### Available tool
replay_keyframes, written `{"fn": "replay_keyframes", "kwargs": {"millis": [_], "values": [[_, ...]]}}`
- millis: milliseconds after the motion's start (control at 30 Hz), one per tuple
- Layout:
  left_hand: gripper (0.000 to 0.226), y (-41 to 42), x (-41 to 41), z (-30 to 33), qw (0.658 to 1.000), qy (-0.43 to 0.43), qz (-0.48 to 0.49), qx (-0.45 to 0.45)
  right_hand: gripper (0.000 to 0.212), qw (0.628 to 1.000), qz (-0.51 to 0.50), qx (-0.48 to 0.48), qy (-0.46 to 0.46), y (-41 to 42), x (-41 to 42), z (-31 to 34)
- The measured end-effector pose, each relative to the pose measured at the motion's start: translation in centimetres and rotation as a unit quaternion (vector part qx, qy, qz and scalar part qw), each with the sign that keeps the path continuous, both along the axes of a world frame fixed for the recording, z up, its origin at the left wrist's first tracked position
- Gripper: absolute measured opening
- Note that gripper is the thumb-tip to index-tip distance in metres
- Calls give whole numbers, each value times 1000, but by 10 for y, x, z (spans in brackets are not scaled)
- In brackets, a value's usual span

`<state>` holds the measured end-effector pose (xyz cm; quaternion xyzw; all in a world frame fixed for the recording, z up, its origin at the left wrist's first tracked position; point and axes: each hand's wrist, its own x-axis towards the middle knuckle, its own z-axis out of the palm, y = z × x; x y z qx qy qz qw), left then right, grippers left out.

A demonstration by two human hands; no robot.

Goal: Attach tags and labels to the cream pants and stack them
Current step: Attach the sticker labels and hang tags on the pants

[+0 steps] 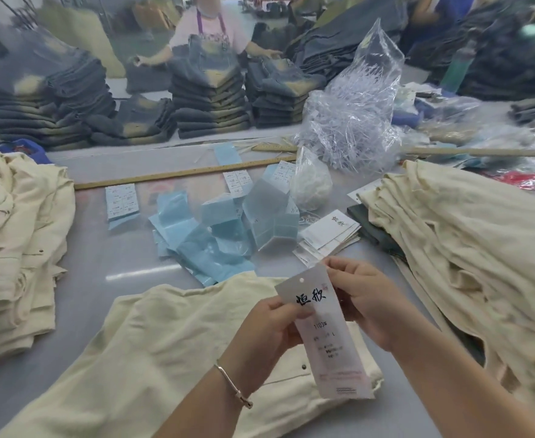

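A folded stack of cream pants (13, 248) sits at nine o'clock on the table (101, 248), which reads as finished work, while a looser heap of cream pants (465, 263) at three o'clock looks like what is left; which pile is which is a judgement only. One pair of cream pants (165, 343) lies flat at six o'clock, just beneath the hands, and it carries no tag that shows.

The hang tag (323, 336) is held above that pair, tilted, white, with a punched hole near its top, black brush characters, small print and a pink band low down. The left hand (266, 330) pinches its left edge between thumb and fingers; the right hand (367, 298) pinches the top right corner. Whether a string is already through the hole is too blurred to tell.

Blue label sheets (215, 226) lie at twelve o'clock, spare white tags (329, 235) at one o'clock.
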<state>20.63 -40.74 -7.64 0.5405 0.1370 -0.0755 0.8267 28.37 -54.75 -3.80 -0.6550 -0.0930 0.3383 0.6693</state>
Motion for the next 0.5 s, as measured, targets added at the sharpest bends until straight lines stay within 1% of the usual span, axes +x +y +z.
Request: {"fn": "replay_keyframes", "kwargs": {"millis": [67, 100, 133, 167, 200, 233, 267, 300, 333, 367, 400, 433, 500], "values": [[32, 1, -5, 1, 1000, -1, -3, 24, 27, 1000, -12, 15, 16, -6, -2, -3], [31, 2, -7, 1, 999, 0, -5, 32, 26, 1000, -28, 1, 13, -9, -4, -2], [29, 4, -9, 2, 999, 2, -5, 38, 18, 997, -45, -52, -35, -12, -6, -5], [28, 6, -10, 3, 999, 5, -7, 43, 3, 976, -56, -173, -117, -16, -8, -7], [26, 7, -11, 3, 999, 8, -10, 50, 26, 914, -59, -335, -220, -21, -8, -15], [25, 7, -12, 4, 998, 14, -18, 59, 51, 840, -66, -442, -308, -23, -12, -20], [25, 7, -12, 5, 997, 22, -26, 69, 63, 824, -75, -433, -357, -24, -15, -22], [26, 6, -12, 6, 996, 31, -31, 77, 63, 853, -50, -366, -368, -24, -19, -22], [28, 5, -12, 7, 995, 40, -32, 84, 54, 914, -10, -256, -315, -21, -22, -19], [31, 4, -12, 8, 994, 47, -31, 91, 45, 960, 31, -159, -229, -18, -26, -17], [36, 3, -12, 9, 993, 53, -29, 101, 35, 984, 56, -94, -143, -16, -29, -19], [40, 4, -12, 10, 991, 59, -29, 114, 27, 990, 65, -83, -92, -14, -30, -22], [41, 6, -12, 9, 987, 66, -29, 142, 18, 988, 70, -116, -80, -10, -30, -26]]}}
